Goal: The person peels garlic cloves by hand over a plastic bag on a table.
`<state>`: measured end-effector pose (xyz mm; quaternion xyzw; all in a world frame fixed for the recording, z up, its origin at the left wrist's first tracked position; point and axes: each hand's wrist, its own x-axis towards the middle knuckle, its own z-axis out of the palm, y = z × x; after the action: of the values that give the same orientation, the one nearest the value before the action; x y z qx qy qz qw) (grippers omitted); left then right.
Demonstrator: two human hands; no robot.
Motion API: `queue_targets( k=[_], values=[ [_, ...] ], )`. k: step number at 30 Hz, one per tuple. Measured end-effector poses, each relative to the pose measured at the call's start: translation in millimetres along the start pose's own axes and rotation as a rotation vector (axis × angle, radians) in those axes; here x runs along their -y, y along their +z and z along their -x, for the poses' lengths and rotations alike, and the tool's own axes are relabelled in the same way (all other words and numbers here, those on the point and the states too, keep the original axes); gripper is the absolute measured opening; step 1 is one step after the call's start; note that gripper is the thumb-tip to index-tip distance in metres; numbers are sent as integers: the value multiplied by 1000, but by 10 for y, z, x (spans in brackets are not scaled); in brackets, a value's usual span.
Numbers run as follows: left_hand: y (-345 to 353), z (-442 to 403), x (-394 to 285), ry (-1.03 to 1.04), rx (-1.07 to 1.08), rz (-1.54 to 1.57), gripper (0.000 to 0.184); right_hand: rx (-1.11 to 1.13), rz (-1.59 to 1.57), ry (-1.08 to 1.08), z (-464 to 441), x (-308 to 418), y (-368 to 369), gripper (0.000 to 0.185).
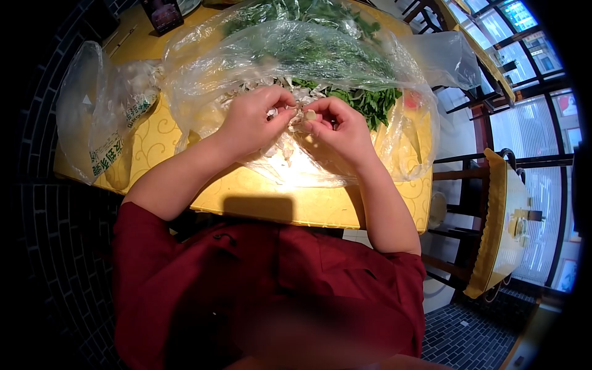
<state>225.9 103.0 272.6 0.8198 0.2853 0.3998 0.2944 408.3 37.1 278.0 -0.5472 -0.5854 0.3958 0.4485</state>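
Both hands meet over a clear plastic sheet on the table. My left hand is closed, thumb and fingers pinching a piece of garlic with whitish papery skin. Close against it, my right hand pinches a pale garlic clove between thumb and fingers. Loose garlic skins and pale bits lie on the plastic beneath and behind the hands. Leafy green herbs sit just beyond my right hand, partly under clear plastic.
A plastic bag with green print holds whitish bulbs at the left. More greens lie under plastic at the back. A dark box stands at the far left. Another table with a yellow cloth is off to the right.
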Motion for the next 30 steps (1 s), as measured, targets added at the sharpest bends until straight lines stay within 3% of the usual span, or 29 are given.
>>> queue_targets(
  k=[6, 19, 30],
  values=[
    [13, 3, -41, 151, -5, 77, 16, -32, 124, -66, -12, -38, 33, 19],
    [8, 19, 29, 191, 5, 15, 13, -64, 320, -203, 22, -21, 84, 18],
    [7, 29, -9, 175, -3, -5, 9, -44, 299, -169, 32, -4, 109, 19]
  ],
)
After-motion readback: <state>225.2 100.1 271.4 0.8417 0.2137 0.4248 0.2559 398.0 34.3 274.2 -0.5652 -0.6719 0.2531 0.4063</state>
